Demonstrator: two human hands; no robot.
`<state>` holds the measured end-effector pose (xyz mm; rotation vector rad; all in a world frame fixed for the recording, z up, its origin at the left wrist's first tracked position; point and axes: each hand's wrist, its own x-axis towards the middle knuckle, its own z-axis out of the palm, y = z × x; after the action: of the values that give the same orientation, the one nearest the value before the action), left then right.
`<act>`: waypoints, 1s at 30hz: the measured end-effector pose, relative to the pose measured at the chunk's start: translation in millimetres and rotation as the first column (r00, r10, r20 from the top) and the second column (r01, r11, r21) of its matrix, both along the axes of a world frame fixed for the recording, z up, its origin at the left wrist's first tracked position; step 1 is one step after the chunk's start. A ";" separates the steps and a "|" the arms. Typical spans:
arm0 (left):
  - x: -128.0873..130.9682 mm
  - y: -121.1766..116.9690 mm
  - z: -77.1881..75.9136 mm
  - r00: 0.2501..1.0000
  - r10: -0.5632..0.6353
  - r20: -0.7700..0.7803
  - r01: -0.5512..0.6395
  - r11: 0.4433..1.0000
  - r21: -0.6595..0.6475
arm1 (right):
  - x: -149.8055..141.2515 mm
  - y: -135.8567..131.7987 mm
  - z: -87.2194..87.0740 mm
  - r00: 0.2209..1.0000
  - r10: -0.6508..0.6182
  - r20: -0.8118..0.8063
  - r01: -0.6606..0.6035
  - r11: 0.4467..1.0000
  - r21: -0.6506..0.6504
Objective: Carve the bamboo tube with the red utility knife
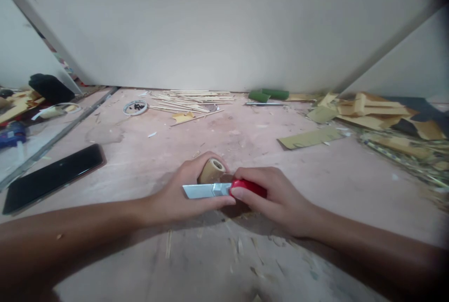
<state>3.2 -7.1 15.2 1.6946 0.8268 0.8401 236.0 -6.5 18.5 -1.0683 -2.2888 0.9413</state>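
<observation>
My left hand (182, 189) is wrapped round a short tan hollow tube (209, 171), which looks like a piece of bamboo. The tube's open end tilts up and away from me. In my right hand (277, 194) is a utility knife (248, 187) with a red handle, held in a closed grip. Its wide silver blade (199, 191) points left and passes in front of the tube and over my left palm. Whether the blade touches the tube, I cannot tell. Thin shavings (256, 248) lie on the work surface below my hands.
A phone (54, 175) lies at the left. Farther back are a round lid with small dark bits (135, 107), several thin sticks (192, 100) and green tube pieces (269, 94). A tan strip (310, 138) and folded brown paper (372, 110) are at the right. A white panel (217, 25) rises behind.
</observation>
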 end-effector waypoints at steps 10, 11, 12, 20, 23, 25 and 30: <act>-0.1 1.5 0.2 1.000 -0.013 -0.001 0.013 1.000 -0.007 | -0.1 1.7 -3.1 0.999 -0.011 0.039 0.010 1.000 0.026; -0.1 1.6 0.3 1.000 -0.013 -0.002 0.013 1.000 -0.010 | -0.2 1.9 -3.3 0.999 -0.010 0.040 0.008 0.999 0.033; -0.1 1.7 0.3 1.000 -0.013 -0.004 0.013 1.000 -0.012 | -0.2 2.0 -3.4 0.999 -0.009 0.043 0.007 0.999 0.038; -0.1 1.5 -0.2 1.000 -0.002 -0.006 0.002 1.000 0.010 | -0.3 0.2 -0.9 0.999 -0.010 0.044 0.009 1.000 0.025; -1.3 0.9 -0.8 0.998 0.027 -0.057 -0.026 1.000 0.017 | -0.4 -0.9 -1.2 0.999 -0.019 0.041 0.017 0.999 0.035; -2.0 0.3 -0.8 0.993 0.054 -0.106 -0.050 0.998 0.035 | -0.4 -1.7 -2.3 0.999 -0.031 0.043 0.028 0.998 0.053; -0.4 -2.3 0.4 0.982 0.131 -0.137 -0.131 0.991 0.009 | -1.2 -3.8 -5.6 0.997 -0.073 0.029 0.069 0.990 0.125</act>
<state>2.8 -9.4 15.6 1.7271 1.0415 0.8180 234.8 -10.3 12.9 -1.1118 -2.2874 0.7482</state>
